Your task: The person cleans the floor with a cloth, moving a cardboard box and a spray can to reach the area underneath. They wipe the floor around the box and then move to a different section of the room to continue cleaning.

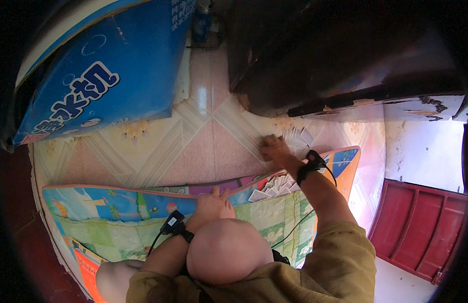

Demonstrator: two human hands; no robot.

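My right hand (272, 147) is over the patterned tile floor (196, 151), beside a spread of small pale cards (297, 137). Motion blurs its fingers, so I cannot see whether anything is between them. A second, fuller heap of cards (277, 187) lies on the colourful foam mat (116, 200), by its raised, wavy edge. Back upward, my left hand (213, 204) rests at that same edge with its fingers a little apart; nothing shows in it. Both wrists carry strapped black devices with cables. My bent knee (230, 250) comes up just behind my left hand.
A large blue printed cardboard box (124, 68) stands on the floor at upper left. Dark worn furniture (313, 68) overhangs the upper right. Behind, in the gap, is a blue bottle-like object (202, 24). A red metal panel (419, 231) is at right. A green checked cloth (112, 231) covers part of the mat.
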